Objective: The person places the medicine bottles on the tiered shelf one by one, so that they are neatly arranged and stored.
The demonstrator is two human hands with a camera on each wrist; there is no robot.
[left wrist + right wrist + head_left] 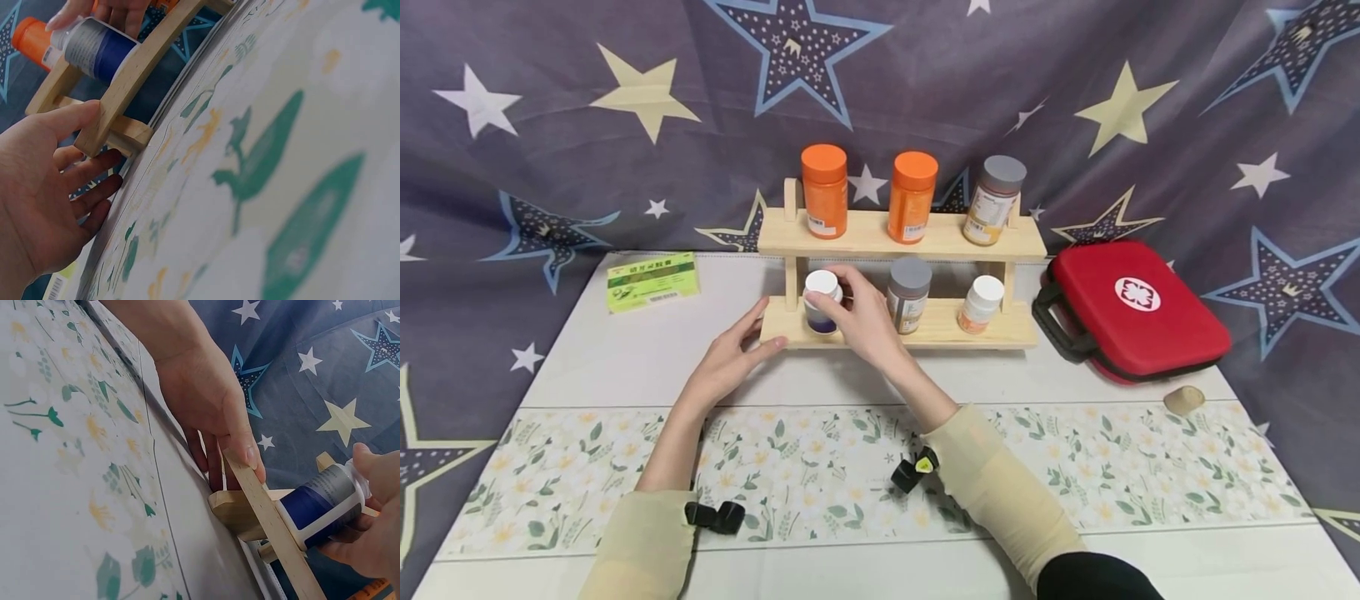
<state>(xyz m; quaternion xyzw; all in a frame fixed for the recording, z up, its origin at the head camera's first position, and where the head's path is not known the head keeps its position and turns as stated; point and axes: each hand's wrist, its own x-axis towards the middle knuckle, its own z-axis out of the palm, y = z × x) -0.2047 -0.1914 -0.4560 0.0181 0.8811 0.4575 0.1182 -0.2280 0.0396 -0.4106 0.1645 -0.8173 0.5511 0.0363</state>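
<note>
A small white-capped bottle with a blue and silver label stands at the left end of the lower shelf of a wooden rack. My right hand grips it near the cap, thumb in front and fingers behind. In the left wrist view the bottle leans over the front rail from that angle. With my left hand I hold the rack's left end, the thumb on the front rail and the fingers spread behind the end. Right of my right hand stand a grey-capped jar and a white-capped bottle.
Two orange jars and another grey-capped jar line the upper shelf. A red first-aid case lies at the right, with a small tan object in front of it. A green and yellow box lies back left.
</note>
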